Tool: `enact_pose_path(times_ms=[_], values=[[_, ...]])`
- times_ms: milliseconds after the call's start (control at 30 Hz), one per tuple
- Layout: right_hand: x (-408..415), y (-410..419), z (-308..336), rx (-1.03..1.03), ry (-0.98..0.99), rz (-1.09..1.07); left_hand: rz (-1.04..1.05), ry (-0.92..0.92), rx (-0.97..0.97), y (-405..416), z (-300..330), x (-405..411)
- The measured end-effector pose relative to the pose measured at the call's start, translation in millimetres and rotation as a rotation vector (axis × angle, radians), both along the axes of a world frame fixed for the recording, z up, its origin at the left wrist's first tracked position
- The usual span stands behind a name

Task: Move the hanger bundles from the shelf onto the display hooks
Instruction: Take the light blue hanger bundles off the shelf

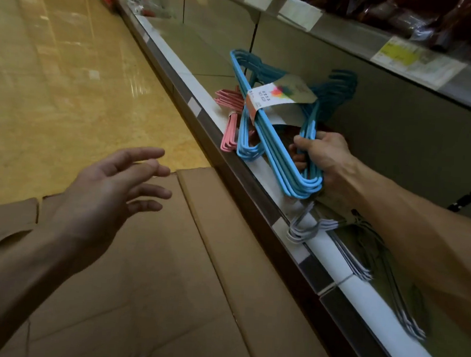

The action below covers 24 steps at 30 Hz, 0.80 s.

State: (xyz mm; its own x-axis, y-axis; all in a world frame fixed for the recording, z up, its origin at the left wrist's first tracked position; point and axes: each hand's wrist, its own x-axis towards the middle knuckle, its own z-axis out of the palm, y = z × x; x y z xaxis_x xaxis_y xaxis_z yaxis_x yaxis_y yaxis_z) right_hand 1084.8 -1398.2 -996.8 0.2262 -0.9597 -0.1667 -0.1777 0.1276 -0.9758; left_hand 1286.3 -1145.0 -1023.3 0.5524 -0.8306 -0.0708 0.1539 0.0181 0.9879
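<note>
The right hand (324, 157) curls round one end of a blue hanger bundle (277, 131), lifted above the shelf (336, 248). A second blue bundle (247, 139), one pink bundle (231, 121) and one grey bundle (333, 242), partly hidden by the forearm, lie there. The left hand (106, 193) hovers spread over cardboard (183, 258).

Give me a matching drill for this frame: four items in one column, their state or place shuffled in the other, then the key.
Items:
1. blue hanger bundle
2. pink hanger bundle
3. white hanger bundle
4. left hand

States:
A. open, fingers spread, above the cardboard box
B. gripped at one corner by the right hand
C. lying on the shelf, on the far side of the blue bundle
D. lying on the shelf under the right forearm, one end over the shelf's front edge

Pairs: 1-B, 2-C, 3-D, 4-A
</note>
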Motion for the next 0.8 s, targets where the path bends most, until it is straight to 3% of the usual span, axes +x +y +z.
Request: enact_pose_path(times_ms=[267,600,800], values=[[9,75,23,0.028,-0.033,0.227,0.085,0.079,0.022,30,30,11],[45,186,46,0.178,-0.215,0.545,0.131,0.442,0.014,62,70,15],[55,230,49,0.038,-0.19,0.675,0.256,0.602,-0.11,81,86,24]])
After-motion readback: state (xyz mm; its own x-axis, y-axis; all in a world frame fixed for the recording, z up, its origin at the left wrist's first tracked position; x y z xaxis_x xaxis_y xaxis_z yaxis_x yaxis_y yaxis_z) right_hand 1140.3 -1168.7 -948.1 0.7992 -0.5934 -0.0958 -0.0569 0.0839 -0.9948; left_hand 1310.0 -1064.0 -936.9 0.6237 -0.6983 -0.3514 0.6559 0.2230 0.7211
